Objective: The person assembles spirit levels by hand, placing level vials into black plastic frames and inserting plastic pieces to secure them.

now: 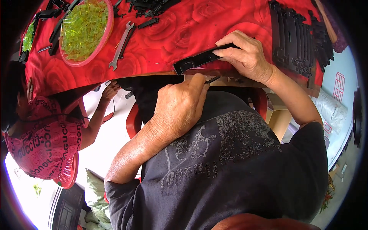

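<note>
My right hand (pixel 245 53) pinches the far end of a long black plastic part (pixel 199 60), shaped like an open channel. The part slants over the table's near edge, its other end pointing down and left. My left hand (pixel 180 97) is closed just below that end, at the table edge. A thin black piece (pixel 213 79) sticks out to the right from beside its fingers. The rest of that piece is hidden by the hand. I cannot tell whether the left hand touches the long part.
A red rose-patterned cloth (pixel 165 42) covers the table. A pink-rimmed basket (pixel 108 34) of yellow-green clear pieces stands left, beside a wrench (pixel 122 46). Black parts (pixel 293 42) lie in rows at right; small black pieces (pixel 147 7) are heaped behind. Another person's arm (pixel 96 119) is at left.
</note>
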Demonstrator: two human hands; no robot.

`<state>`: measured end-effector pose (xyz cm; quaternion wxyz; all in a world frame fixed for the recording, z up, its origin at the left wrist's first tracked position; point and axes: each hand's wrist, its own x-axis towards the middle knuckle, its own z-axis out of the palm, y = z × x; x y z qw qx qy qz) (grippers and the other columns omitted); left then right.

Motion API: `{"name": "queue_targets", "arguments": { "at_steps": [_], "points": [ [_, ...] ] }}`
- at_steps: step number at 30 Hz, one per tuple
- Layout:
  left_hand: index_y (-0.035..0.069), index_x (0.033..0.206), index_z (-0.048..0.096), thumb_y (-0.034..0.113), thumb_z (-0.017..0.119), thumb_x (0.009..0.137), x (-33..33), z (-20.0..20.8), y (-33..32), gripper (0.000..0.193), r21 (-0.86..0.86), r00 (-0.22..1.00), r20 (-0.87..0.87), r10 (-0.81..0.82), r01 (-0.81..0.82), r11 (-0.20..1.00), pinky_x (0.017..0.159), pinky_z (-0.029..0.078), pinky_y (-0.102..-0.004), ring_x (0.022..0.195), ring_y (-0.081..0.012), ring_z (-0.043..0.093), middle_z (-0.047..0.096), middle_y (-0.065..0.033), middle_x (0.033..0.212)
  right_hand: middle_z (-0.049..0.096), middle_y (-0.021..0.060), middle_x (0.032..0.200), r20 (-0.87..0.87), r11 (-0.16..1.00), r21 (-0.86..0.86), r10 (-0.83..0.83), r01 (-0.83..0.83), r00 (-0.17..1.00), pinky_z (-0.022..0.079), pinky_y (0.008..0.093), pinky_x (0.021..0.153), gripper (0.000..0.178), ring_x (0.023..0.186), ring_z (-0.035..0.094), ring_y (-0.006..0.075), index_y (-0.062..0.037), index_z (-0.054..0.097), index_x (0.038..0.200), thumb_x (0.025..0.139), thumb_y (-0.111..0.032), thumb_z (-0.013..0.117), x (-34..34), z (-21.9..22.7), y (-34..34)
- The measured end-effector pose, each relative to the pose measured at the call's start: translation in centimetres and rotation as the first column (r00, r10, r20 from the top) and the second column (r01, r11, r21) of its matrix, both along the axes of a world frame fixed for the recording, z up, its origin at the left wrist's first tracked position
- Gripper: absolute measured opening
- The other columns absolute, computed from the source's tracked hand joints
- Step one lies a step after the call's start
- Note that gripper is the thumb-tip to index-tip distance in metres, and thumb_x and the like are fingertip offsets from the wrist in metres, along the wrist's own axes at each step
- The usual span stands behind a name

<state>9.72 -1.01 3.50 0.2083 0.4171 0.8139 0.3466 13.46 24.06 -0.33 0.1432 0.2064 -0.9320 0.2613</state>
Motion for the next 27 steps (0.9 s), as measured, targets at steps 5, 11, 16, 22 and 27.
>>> {"name": "queue_targets", "arguments": {
  "at_steps": [5, 11, 16, 22, 27],
  "points": [
    [0.005, 0.108, 0.058, 0.01, 0.062, 0.094, -0.3, 0.3, -0.1, 0.015, -0.027, 0.993, 0.087, 0.084, -0.082, 0.996, 0.058, 0.051, -0.0444, 0.068, -0.0365, 0.068, 0.065, -0.0193, 0.074, 0.064, 0.0021, 0.092, -0.003, 1.0, -0.005, 0.009, -0.01, 1.0, 0.054, 0.0322, 0.061, 0.022, 0.08, 0.065, 0.0208, -0.0112, 0.073, 0.091, 0.07, -0.008, 0.079, -0.1, -0.1, 0.0],
    [0.005, 0.105, 0.058, 0.012, 0.061, 0.094, 0.4, -0.4, 0.1, 0.014, -0.059, 0.999, 0.042, 0.001, 0.002, 0.998, 0.059, 0.051, -0.0462, 0.069, -0.0366, 0.067, 0.063, -0.0177, 0.073, 0.066, 0.0032, 0.094, -0.026, 1.0, -0.007, 0.017, -0.017, 1.0, 0.054, 0.0325, 0.061, 0.023, 0.079, 0.065, 0.022, -0.0106, 0.072, 0.091, 0.07, -0.006, 0.08, -0.2, 0.3, -0.2],
    [0.005, 0.103, 0.058, 0.012, 0.061, 0.094, 0.4, -0.7, 0.2, 0.012, -0.043, 0.998, 0.058, 0.007, -0.005, 0.999, 0.059, 0.052, -0.0457, 0.068, -0.0363, 0.067, 0.063, -0.0169, 0.072, 0.066, 0.0033, 0.094, 0.0, 1.0, 0.009, 0.016, -0.016, 1.0, 0.055, 0.0322, 0.062, 0.022, 0.079, 0.065, 0.0217, -0.0104, 0.073, 0.09, 0.07, -0.006, 0.08, -0.3, 0.5, -0.2],
    [0.005, 0.101, 0.059, 0.013, 0.062, 0.093, 0.5, -1.0, 0.3, 0.012, -0.052, 0.997, 0.073, -0.028, 0.032, 0.998, 0.058, 0.052, -0.0458, 0.068, -0.0367, 0.066, 0.063, -0.0169, 0.071, 0.066, 0.0031, 0.094, -0.016, 0.999, 0.038, 0.01, -0.009, 1.0, 0.055, 0.0314, 0.062, 0.022, 0.079, 0.065, 0.0211, -0.0106, 0.073, 0.09, 0.07, -0.007, 0.08, -0.3, 0.5, -0.1],
    [0.005, 0.099, 0.059, 0.012, 0.063, 0.093, 0.5, -1.1, 0.2, 0.01, -0.002, 0.998, 0.064, -0.014, 0.014, 1.0, 0.058, 0.052, -0.0458, 0.068, -0.0373, 0.066, 0.062, -0.0174, 0.07, 0.066, 0.0007, 0.094, -0.032, 0.999, 0.047, 0.008, -0.007, 0.999, 0.054, 0.0299, 0.06, 0.021, 0.079, 0.065, 0.0183, -0.0113, 0.073, 0.09, 0.071, -0.008, 0.081, -0.3, 0.2, -0.2]
  ]
}}
